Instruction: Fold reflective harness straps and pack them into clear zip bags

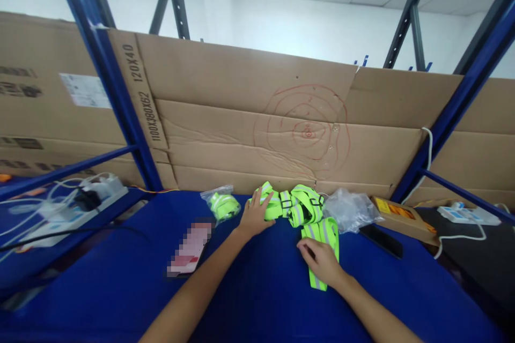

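My left hand (pixel 256 215) lies with fingers spread on the left end of a bundle of neon yellow-green reflective straps (pixel 303 206), which have grey stripes and black buckles. Closer to me, my right hand (pixel 323 263) is curled over a flat folded length of the same reflective strap (pixel 328 233). Its fingertips point left, past the strap's edge; whether anything is pinched in them is hidden. Left of my left hand is a clear plastic bag (pixel 225 205) with more neon webbing inside.
A phone with a blurred screen (pixel 191 249) lies left on the blue table (pixel 257 300). Crumpled clear plastic (pixel 350 210), a dark phone (pixel 381 241) and a cardboard box (pixel 404 220) are on the right. A cardboard panel (pixel 225 128) stands behind, between blue posts.
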The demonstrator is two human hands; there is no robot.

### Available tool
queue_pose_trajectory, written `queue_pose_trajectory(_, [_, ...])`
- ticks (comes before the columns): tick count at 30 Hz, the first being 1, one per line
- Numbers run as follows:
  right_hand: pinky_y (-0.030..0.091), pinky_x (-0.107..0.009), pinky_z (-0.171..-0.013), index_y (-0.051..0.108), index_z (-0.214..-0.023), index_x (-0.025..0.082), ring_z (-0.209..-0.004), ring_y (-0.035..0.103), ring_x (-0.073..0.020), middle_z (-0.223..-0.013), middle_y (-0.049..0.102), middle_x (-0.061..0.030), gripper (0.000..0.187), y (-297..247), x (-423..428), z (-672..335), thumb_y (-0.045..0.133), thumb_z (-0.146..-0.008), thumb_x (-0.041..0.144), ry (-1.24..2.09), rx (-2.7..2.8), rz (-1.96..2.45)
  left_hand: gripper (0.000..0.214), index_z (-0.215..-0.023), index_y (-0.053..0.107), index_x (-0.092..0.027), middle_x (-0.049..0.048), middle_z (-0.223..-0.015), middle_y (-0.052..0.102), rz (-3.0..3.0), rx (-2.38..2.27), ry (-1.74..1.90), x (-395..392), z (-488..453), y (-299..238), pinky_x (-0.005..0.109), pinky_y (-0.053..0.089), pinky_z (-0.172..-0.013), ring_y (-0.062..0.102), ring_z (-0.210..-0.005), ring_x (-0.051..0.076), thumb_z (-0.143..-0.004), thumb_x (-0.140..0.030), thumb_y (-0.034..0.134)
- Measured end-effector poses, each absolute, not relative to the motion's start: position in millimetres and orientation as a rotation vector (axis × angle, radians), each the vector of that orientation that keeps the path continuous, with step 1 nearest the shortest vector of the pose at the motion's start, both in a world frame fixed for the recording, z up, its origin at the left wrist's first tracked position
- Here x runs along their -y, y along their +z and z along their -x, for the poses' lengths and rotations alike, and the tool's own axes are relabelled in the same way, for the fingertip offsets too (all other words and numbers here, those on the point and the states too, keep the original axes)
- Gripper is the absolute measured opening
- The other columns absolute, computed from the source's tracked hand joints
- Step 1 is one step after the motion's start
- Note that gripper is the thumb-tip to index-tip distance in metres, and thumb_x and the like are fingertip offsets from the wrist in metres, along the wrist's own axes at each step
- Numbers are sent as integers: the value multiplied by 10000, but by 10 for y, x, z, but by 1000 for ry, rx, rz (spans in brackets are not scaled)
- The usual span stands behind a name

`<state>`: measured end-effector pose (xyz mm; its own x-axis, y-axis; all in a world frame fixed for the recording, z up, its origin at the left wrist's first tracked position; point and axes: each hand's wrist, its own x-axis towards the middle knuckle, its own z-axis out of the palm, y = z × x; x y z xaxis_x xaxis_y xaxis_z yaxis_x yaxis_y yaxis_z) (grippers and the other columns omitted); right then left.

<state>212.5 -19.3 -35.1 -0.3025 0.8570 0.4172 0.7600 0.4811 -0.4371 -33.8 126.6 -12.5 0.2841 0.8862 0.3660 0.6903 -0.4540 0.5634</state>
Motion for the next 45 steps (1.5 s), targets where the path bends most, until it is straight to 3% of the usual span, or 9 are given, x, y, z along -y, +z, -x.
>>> queue_pose_trajectory(6, [526, -263, -751, 699, -983, 211, -777, 700, -173, -858, 724, -42, 294, -261, 146, -2019, 426, -1057, 289, 54, 2334, 1324, 550, -1290, 641, -185, 148, -1390, 613, -1965, -1357, 1021, -1328, 277, -162, 575, 329, -1195, 513, -1366, 352, -775, -289, 805])
queue_pose_trajectory(12, [588, -320, -873, 641, -1249, 215, -977, 732, -205, -1124, 727, -81, 283, -226, -188, -1713, 447, -1046, 243, -15, 2260, 1248, 411, -1134, 634, -189, 78, -1050, 730, -1404, -1211, 1225, -1168, 502, -158, 386, 540, -946, 689, -1048, 262, -855, -488, 682])
queue_pose_trajectory(18, [481, -553, -1142, 451, -1478, 199, -1403, 516, -337, -1481, 494, -204, 487, -367, -175, -1573, 553, -1010, 286, -126, 2039, 1172, 415, -850, 639, -168, 53, -700, 706, -937, -950, 1112, -978, 503, -54, 328, 580, -677, 692, -655, 215, -794, -574, 705])
queue_pose_trajectory(21, [429, -631, -1168, 368, -1536, 209, -1490, 401, -397, -1564, 377, -230, 661, -331, -121, -1644, 659, -965, 368, -201, 1975, 1125, 352, -838, 657, -159, 66, -737, 735, -830, -878, 1029, -852, 402, 10, 330, 590, -689, 707, -666, 221, -773, -491, 756])
queue_pose_trajectory(24, [445, -580, -1182, 295, -1592, 218, -1537, 344, -389, -1645, 279, -226, 801, -259, -94, -1690, 709, -930, 399, -125, 2012, 1089, 359, -938, 706, -151, 76, -829, 774, -793, -847, 952, -729, 307, 45, 329, 593, -739, 741, -771, 248, -743, -434, 809])
queue_pose_trajectory(29, [464, -511, -1185, 273, -1618, 207, -1527, 391, -341, -1673, 291, -210, 837, -259, -62, -1692, 703, -914, 347, 141, 2096, 1110, 485, -1008, 731, -139, 106, -946, 798, -763, -847, 861, -578, 213, 7, 364, 576, -890, 748, -957, 295, -707, -496, 860])
queue_pose_trajectory(37, [498, -543, -1145, 286, -1648, 252, -1497, 435, -363, -1669, 334, -187, 901, -118, -88, -1833, 759, -891, 371, 41, 2229, 1132, 528, -1146, 742, -134, 127, -1071, 796, -824, -885, 779, -458, 221, 162, 393, 556, -958, 732, -1047, 312, -792, -522, 796])
queue_pose_trajectory(41, [528, -531, -1106, 305, -1646, 277, -1516, 405, -378, -1736, 174, -168, 932, -60, -72, -2081, 754, -835, 177, -63, 2364, 1033, 570, -1235, 723, -143, 120, -1129, 785, -986, -854, 685, -377, 227, 217, 389, 533, -994, 721, -1055, 299, -807, -510, 802])
queue_pose_trajectory(45, [573, -529, -1039, 426, -1588, 294, -1403, 551, -376, -1678, 360, -133, 915, -91, 36, -2264, 728, -746, 102, -41, 2452, 903, 509, -1261, 722, -170, 90, -1137, 780, -1117, -828, 537, -276, 174, 191, 353, 531, -947, 717, -1018, 260, -941, -555, 625])
